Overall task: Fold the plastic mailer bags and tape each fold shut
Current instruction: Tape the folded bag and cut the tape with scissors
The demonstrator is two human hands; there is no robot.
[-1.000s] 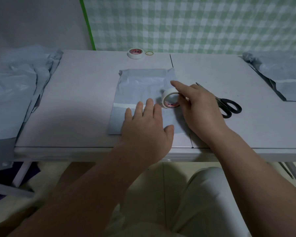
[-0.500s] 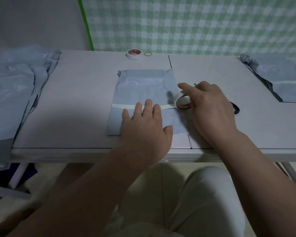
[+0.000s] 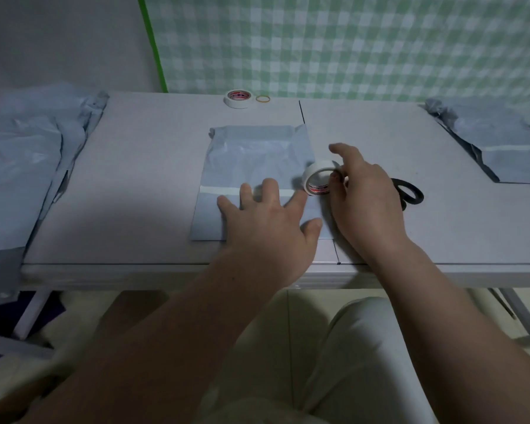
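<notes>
The folded mailer bag (image 3: 257, 154) lies flat at the middle of the worktop (image 3: 135, 179), straight ahead of the person at 12 o'clock. Its long axis runs from 6 to 12. A pale tape strip (image 3: 218, 190) crosses it the other way, from 9 to 3, over the edge of the fold.

The left hand (image 3: 270, 221) rests on the near half of the bag with fingers straight and spread, their tips on or just beside the strip, pinning it. The right hand (image 3: 367, 197) holds the tape roll (image 3: 317, 179) between thumb and fingers at the bag's 3 o'clock edge. The roll stands on its rim there, and whether the tape is joined to the strip cannot be told.

The move ahead looks like parting the tape at that edge, so what matters is what lies further along the same line. The scissors (image 3: 410, 194) sit at 3 o'clock from the roll, just behind the right hand and partly hidden by it. That hand is much the nearer, but it is occupied with the roll. The left hand would have to cross over the bag to reach them.
</notes>
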